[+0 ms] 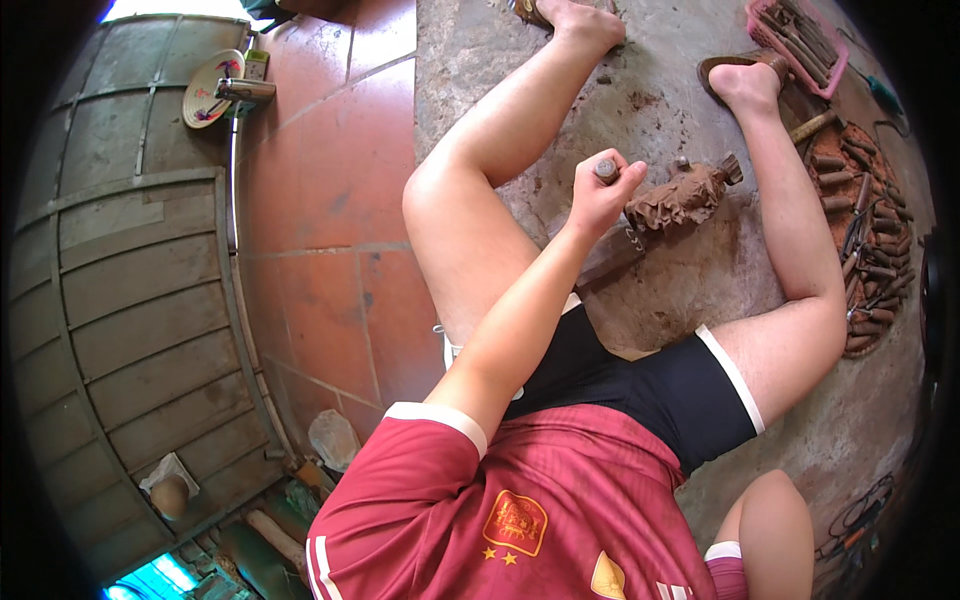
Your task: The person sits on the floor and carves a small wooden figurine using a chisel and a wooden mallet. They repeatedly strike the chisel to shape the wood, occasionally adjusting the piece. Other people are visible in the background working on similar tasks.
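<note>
My left hand point(600, 203) is closed around an upright hand tool, whose round worn butt end point(606, 171) sticks up above the thumb. The tool's working end is mostly hidden below my fist, so I cannot tell its kind. Right beside the hand lies a brown carved wooden piece point(676, 203) with a rough, deeply cut surface. A flat wooden block point(610, 262) is partly hidden under my wrist. My bent right arm point(768, 530) shows at the lower right, while its hand is outside the picture.
By my right leg lies a round tray point(862, 338) of several wooden-handled tools. A pink plastic basket point(828, 88) with long tools stands farther off. Wood crumbs point(643, 100) dot the concrete floor. Red tiles point(310, 300) and a panelled metal door point(150, 300) are on the left.
</note>
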A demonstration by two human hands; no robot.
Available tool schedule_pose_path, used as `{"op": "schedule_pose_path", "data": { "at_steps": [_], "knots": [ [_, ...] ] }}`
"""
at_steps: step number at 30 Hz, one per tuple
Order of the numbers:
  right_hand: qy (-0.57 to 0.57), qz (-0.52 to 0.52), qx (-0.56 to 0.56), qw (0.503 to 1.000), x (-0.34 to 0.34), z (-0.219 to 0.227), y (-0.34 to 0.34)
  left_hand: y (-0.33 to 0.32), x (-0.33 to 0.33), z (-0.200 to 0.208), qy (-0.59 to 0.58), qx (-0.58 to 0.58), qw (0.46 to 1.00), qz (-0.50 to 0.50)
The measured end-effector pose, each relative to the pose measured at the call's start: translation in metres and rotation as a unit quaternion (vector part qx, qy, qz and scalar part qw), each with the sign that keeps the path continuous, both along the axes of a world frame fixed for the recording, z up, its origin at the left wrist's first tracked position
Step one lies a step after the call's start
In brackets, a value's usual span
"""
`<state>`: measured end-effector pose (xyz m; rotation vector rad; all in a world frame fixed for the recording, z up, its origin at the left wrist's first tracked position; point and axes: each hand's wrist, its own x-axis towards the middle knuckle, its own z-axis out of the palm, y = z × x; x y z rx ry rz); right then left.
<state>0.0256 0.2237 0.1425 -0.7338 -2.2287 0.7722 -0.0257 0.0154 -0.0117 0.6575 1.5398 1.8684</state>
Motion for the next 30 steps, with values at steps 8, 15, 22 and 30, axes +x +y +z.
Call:
{"op": "schedule_pose_path", "data": {
  "at_steps": [8,15,22,30],
  "knots": [
    [0.151,-0.020,-0.036,0.988,0.054,0.019,-0.021,-0.004,0.001,-0.009,0.021,-0.011,1.000,0.009],
    [0.436,-0.115,-0.071,0.890,0.223,0.079,-0.088,-0.005,0.000,-0.004,0.028,-0.024,0.999,0.009],
    [0.467,-0.207,-0.072,0.857,0.270,0.117,-0.168,0.006,0.011,0.013,-0.018,0.021,1.000,-0.002],
    [0.175,-0.141,-0.441,0.869,0.252,0.038,-0.170,0.000,0.002,0.004,0.074,0.035,0.995,-0.061]
  ]
}}
